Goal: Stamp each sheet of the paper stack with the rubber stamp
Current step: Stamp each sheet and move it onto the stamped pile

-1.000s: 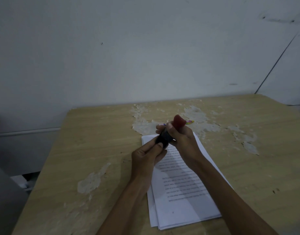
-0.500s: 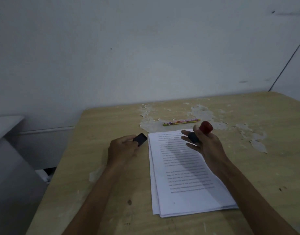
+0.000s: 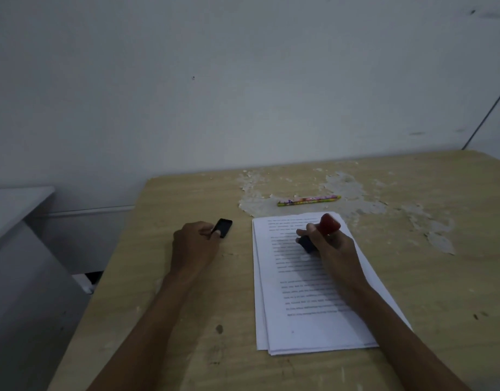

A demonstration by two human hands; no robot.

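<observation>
The right hand point(image 3: 332, 246) has its grip curled round the rubber stamp point(image 3: 319, 232), red knob up and dark base tilted down toward the upper part of the paper stack point(image 3: 313, 292), seemingly lining up the first impression. At nine o'clock from the stack, the left hand point(image 3: 195, 244) pinches the stamp's black cap point(image 3: 223, 227) against the tabletop point(image 3: 440, 277), probably parking it out of the way. A patterned pencil point(image 3: 309, 200) lies at twelve o'clock, apart from the sheets.
</observation>
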